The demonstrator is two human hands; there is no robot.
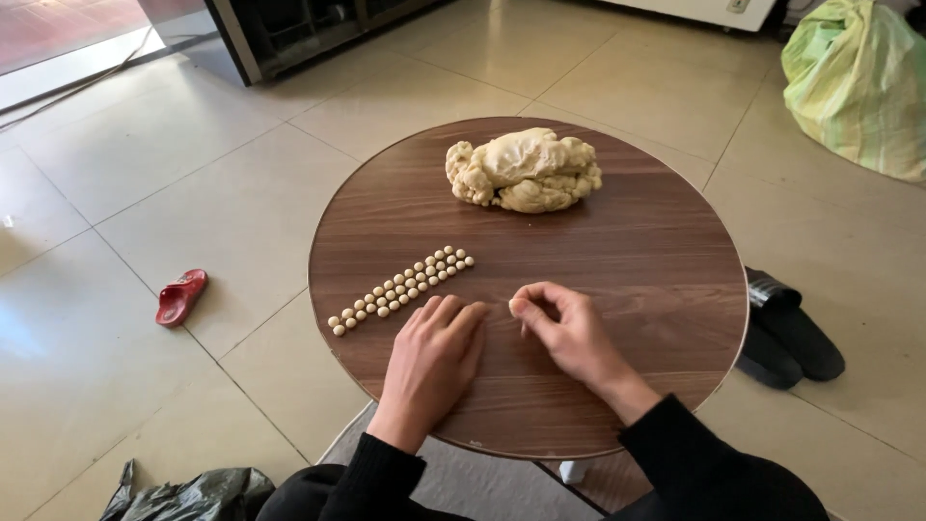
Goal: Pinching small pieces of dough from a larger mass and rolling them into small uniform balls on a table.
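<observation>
A round dark wooden table (637, 260) carries a big lump of pale dough (524, 170) at its far side. Two slanted rows of several small dough balls (403, 287) run across the left part of the table. My left hand (434, 359) lies flat, palm down, on the tabletop just below the rows. My right hand (564, 328) is beside it, thumb and fingertips pinched on a tiny bit of dough at the index tip. Black sleeves cover both wrists.
A red slipper (180, 296) lies on the tiled floor to the left. Black slippers (786, 333) sit by the table's right edge. A green-yellow plastic bag (858, 82) stands at the far right; a dark bag (183, 494) lies at the bottom left.
</observation>
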